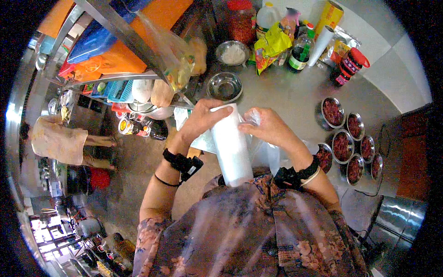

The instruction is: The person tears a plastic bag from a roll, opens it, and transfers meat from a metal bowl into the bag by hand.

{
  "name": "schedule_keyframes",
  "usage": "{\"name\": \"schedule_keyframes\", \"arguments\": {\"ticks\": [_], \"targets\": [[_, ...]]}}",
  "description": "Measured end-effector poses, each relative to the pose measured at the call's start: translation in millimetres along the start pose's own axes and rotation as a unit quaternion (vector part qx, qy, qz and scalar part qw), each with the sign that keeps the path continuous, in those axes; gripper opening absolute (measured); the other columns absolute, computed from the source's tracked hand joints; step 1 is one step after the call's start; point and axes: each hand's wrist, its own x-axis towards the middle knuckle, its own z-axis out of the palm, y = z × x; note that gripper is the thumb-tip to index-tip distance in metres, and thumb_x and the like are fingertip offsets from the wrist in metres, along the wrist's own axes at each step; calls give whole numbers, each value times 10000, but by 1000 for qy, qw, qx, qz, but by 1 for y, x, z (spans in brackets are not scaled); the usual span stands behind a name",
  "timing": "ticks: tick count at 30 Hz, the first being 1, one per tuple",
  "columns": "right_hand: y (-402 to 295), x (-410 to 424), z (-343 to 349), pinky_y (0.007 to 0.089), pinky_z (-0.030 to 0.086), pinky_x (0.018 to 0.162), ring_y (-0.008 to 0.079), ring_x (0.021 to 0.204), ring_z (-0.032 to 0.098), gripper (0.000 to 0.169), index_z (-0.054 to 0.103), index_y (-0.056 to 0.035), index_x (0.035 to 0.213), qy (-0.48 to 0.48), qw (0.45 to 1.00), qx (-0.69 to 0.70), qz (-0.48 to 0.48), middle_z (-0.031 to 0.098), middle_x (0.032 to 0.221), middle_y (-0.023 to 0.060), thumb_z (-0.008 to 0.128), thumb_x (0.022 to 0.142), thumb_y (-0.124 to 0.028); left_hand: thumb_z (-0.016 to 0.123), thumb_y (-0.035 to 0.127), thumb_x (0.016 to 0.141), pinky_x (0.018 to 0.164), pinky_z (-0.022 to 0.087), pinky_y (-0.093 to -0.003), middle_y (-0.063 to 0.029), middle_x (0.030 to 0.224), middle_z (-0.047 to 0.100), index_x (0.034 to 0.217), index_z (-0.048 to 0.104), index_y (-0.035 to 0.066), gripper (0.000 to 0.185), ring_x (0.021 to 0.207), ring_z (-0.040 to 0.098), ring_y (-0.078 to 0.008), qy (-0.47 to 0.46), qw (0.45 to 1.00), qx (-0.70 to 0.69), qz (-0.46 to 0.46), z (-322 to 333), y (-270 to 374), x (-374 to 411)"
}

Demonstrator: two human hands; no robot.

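My left hand (206,119) grips the upper end of a white roll of thin plastic bags (230,149), its thumb lying across the roll. The roll's lower end rests close to my chest. Just right of it, my right hand (264,126) pinches crumpled clear plastic (253,117) between thumb and fingers. More thin clear plastic (273,157) hangs below that hand. Beyond both hands stands an empty-looking steel bowl (225,87), and behind it another steel bowl (233,53) holds white powder.
Several steel bowls of dark red meat (342,146) stand on the steel counter (287,100) at right. A soy sauce bottle (299,57), a yellow packet (271,46) and red-lidded jars (353,62) line the back. A metal shelf frame (121,33) rises at left; another person (59,140) stands beyond.
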Motion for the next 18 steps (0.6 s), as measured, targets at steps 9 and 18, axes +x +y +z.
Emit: {"name": "schedule_keyframes", "arguments": {"ticks": [9, 18], "targets": [[12, -8, -18, 196, 314, 389, 42, 459, 395, 238, 603, -30, 835, -2, 963, 255, 92, 598, 695, 28, 619, 866, -266, 596, 368, 857, 632, 428, -231, 4, 773, 622, 891, 674, 2, 376, 711, 531, -71, -54, 997, 46, -7, 5, -30, 30], [31, -13, -17, 195, 320, 393, 40, 454, 397, 318, 520, -19, 1103, 37, 923, 370, 100, 648, 755, 98, 579, 896, -254, 590, 345, 870, 670, 431, -222, 21, 826, 630, 929, 675, 18, 343, 762, 535, -58, -52, 996, 50, -51, 15, -37, 41]]}}
